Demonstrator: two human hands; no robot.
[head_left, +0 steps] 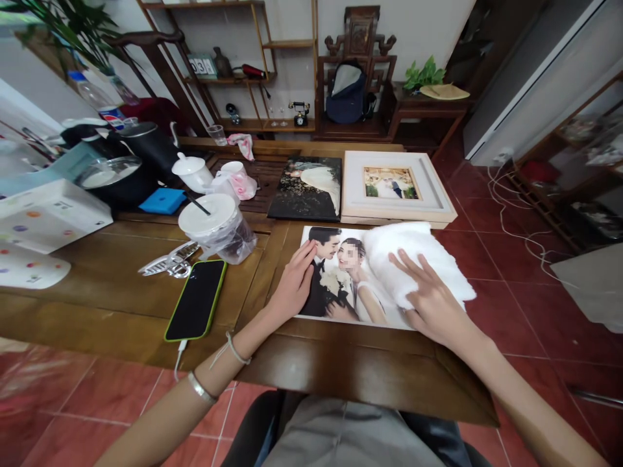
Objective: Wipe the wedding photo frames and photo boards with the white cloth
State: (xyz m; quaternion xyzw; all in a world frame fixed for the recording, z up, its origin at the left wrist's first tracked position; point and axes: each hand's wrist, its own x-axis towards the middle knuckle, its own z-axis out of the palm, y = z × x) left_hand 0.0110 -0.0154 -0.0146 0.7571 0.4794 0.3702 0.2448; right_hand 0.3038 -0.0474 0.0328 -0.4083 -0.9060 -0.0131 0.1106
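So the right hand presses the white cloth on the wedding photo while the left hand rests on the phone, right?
Not quite. The head view shows the left hand resting on the left edge of the wedding photo, not on the phone, which lies apart to its left on the wooden table. The right hand does press the white cloth on the photo.

right hand (431,305) pressing white cloth (413,259) on photo print (335,285), left hand (292,285) steadying

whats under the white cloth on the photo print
The white cloth lies on the right part of the photo print, pressed by the right hand. The print's right side is covered, so what it shows there cannot be seen.
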